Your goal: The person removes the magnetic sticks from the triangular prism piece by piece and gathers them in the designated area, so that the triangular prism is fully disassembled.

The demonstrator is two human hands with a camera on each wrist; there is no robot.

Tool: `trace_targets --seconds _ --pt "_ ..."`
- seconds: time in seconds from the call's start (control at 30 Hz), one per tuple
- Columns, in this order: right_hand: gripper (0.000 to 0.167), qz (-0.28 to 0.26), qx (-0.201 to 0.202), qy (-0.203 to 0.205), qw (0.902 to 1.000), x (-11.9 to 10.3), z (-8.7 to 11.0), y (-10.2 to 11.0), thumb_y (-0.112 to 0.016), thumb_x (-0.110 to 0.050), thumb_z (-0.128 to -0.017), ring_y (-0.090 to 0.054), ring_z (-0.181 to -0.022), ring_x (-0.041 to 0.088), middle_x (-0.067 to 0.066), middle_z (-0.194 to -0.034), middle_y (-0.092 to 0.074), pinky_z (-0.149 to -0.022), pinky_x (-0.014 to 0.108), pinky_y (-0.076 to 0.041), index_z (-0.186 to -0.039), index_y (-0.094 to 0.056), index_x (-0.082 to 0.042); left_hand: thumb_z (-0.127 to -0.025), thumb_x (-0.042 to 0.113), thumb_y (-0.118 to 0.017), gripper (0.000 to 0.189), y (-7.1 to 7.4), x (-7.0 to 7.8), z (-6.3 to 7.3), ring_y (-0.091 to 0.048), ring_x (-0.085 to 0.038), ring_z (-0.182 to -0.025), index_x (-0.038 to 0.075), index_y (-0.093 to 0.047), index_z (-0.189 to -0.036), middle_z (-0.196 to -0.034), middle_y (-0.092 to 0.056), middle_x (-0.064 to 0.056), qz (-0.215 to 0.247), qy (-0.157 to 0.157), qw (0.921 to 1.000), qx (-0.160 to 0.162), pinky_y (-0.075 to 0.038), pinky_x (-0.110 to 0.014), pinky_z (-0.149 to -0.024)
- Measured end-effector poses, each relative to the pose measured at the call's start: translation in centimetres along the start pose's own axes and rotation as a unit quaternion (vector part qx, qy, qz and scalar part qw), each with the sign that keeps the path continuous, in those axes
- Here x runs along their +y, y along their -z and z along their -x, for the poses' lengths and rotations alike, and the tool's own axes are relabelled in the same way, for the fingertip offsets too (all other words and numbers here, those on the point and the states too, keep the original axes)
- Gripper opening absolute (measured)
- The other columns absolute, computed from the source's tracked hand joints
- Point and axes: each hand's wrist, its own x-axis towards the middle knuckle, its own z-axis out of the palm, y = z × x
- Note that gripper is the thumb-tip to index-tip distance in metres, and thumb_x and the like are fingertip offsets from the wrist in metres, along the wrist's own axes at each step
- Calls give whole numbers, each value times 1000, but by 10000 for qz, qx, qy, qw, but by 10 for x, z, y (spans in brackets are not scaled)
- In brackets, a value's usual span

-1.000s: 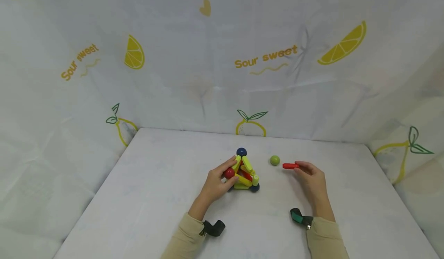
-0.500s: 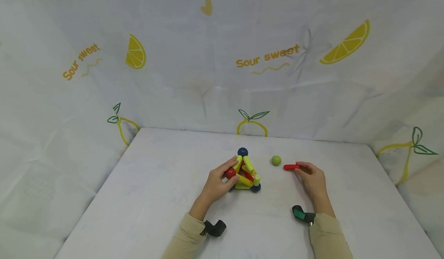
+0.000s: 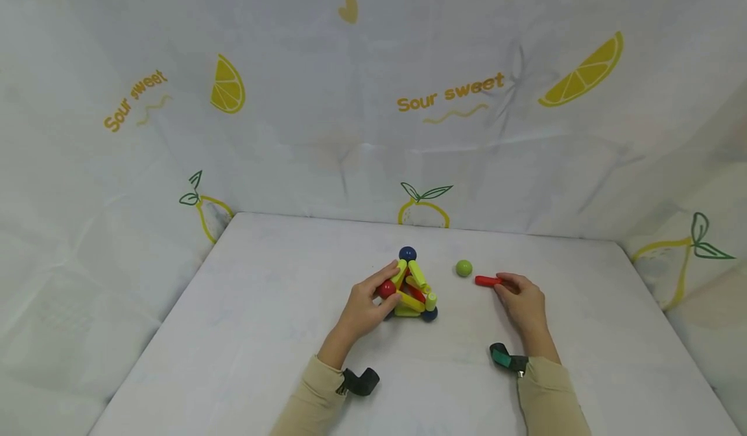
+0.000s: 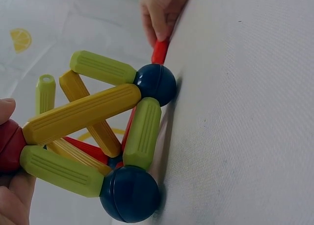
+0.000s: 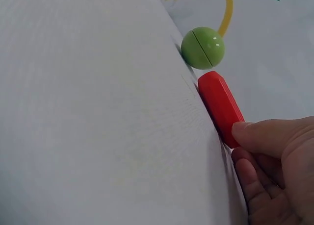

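Note:
My left hand (image 3: 363,307) grips the red ball (image 3: 386,289) at one corner of a frame of magnetic rods and balls. This frame joins yellow-green rods (image 4: 142,132), yellow rods (image 4: 83,113) and red rods with dark blue balls (image 4: 130,193). Its lower blue balls touch the table. On the right, my right hand (image 3: 526,305) pinches a loose red magnetic rod (image 5: 219,105) by one end, between thumb and fingers. The rod lies at or just above the tabletop; its free end points toward a loose green ball (image 5: 202,48), with a small gap between them.
The white table (image 3: 245,332) ends at a back edge just beyond the pieces. Behind it hangs a pale cloth (image 3: 315,131) printed with lemons. Black wrist cameras (image 3: 361,381) sit on both sleeves.
The red rod has shifted slightly toward the green ball and tilted a little. My left hand and the frame of rods stay in place.

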Motion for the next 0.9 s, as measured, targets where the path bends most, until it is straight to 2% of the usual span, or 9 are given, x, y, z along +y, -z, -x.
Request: trace_targets --seconds 0.1,0.2,0.33,0.4,0.5,0.67,0.8,0.9 --pt "36 -21 18 -39 10000 -1 1 0 -59 -20 -93 -55 -113 31 21 -123 -60 -96 43 -44 -125 -59 -3 -86 -3 -64 43 0 -1 0 -48 -37 -126 -11 -51 -127 -138 -47 -26 7 -1 10000 -2 -49 -38 -93" --pt "39 -108 67 -142 9998 -1 2 1 -59 -23 -93 -57 -113 24 17 -126 -61 -92 22 -45 -127 -58 -4 -86 -3 -64 43 1 -2 0 -48 -37 -126 -11 -52 -127 -138 -48 -25 38 2 10000 -2 -49 -38 -94" --pt "40 -345 171 -208 9990 -2 2 1 -59 -24 -93 -58 -111 20 16 -128 -60 -77 -3 -37 -129 -57 -4 -86 -3 -63 43 1 -1 1 -48 -38 -126 -11 -52 -127 -138 -47 -26 32 -6 10000 27 -49 -38 -94" --pt "41 -467 223 -193 9985 -4 3 2 -59 -23 -93 -59 -113 22 17 -128 -59 -77 -4 -39 -129 -56 -3 -86 -3 -63 43 2 0 1 -48 -38 -126 -12 -52 -126 -138 -47 -26 22 3 10000 26 -49 -38 -94" --pt "42 -502 321 -184 9981 -6 4 2 -58 -22 -94 -57 -118 27 16 -129 -58 -88 7 -46 -131 -54 -4 -86 -3 -64 43 2 -3 0 -49 -37 -125 -12 -52 -126 -138 -47 -26 2 20 10000 8 -49 -38 -94" --pt "41 -683 627 -80 9957 -13 8 4 -56 -23 -94 -55 -121 28 14 -131 -58 -100 28 -45 -132 -54 -7 -86 -2 -64 45 -5 -24 1 -48 -36 -127 -11 -51 -128 -140 -46 -24 16 35 10000 17 -49 -39 -94" --pt "42 -827 795 183 9932 -22 11 6 -58 -23 -93 -54 -121 30 16 -131 -57 -100 25 -44 -131 -53 -4 -87 1 -65 45 -8 -36 1 -47 -33 -129 -6 -52 -129 -142 -46 -19 56 41 10000 40 -48 -38 -95" --pt "44 -940 799 400 9916 -25 12 5 -59 -24 -93 -54 -122 27 16 -132 -56 -98 16 -44 -132 -52 -5 -87 6 -66 45 -9 -38 2 -47 -30 -129 -2 -53 -130 -142 -47 -15 92 24 9999 38 -48 -37 -95"
